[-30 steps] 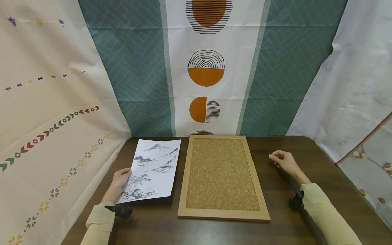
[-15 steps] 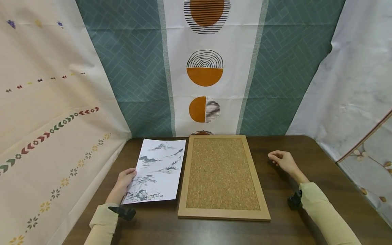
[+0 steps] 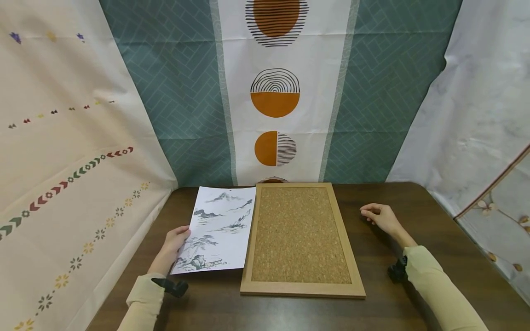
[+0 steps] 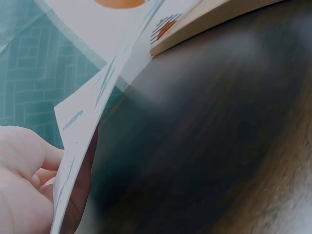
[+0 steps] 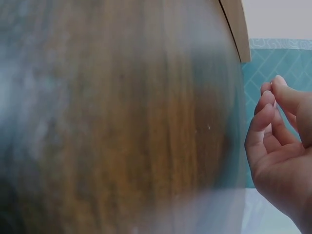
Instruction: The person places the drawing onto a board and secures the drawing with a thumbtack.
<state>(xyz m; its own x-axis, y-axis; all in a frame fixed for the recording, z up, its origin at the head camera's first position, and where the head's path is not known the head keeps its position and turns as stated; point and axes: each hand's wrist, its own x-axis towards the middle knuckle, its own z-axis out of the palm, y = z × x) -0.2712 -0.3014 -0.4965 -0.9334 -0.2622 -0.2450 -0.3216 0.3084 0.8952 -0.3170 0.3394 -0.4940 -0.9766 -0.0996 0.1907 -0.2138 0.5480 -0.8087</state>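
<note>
A white sheet of paper (image 3: 217, 230) printed with ink-style mountains and trees is held at its left edge by my left hand (image 3: 175, 241). In the left wrist view the sheet (image 4: 80, 151) stands tilted off the table, with the thumb and fingers of the left hand (image 4: 24, 180) on either side. Beside it lies a wood-framed cork board (image 3: 300, 234), its left edge meeting the sheet's right edge in the head view. To the board's right is my right hand (image 3: 381, 218), fingers loosely bent, thumb near the index fingertip. Nothing shows in that hand (image 5: 280, 136).
The dark brown table (image 3: 290, 315) carries the board in its middle. A green and white patterned curtain (image 3: 186, 101) hangs behind. Cream cloth (image 3: 83, 184) hangs at the left and whitish cloth (image 3: 476, 138) at the right. Both wrists wear black bands (image 3: 175, 287).
My left hand has carried the sheet rightward, up to the cork board's left edge. My right hand has shifted only very slightly left. The board stays put.
</note>
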